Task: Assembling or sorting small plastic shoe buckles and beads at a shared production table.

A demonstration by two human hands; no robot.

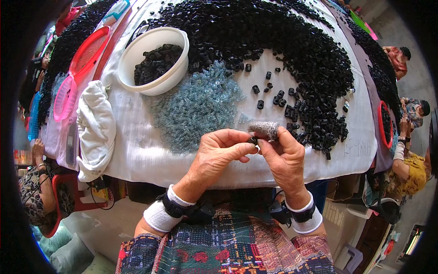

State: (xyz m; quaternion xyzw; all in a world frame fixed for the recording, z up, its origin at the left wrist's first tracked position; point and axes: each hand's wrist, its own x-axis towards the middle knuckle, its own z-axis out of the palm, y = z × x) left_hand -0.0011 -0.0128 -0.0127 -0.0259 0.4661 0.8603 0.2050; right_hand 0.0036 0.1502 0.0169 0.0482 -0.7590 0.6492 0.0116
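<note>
Patterned garment (pixel 219 246): showed below the counter's (pixel 328 171) near edge.
Left hand (pixel 214 153): nearly closed, pinched a black part (pixel 252 140).
Right hand (pixel 287 160): curled against a silvery piece (pixel 265 129); hold was unclear.

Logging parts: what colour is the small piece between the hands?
The small piece looks black; best in the head view.

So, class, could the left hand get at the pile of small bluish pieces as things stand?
Probably yes: the left hand is beside the near edge of the bluish pile, with nothing standing between. It seems to be pinching a small black piece, though, which might hinder picking any up.
</note>
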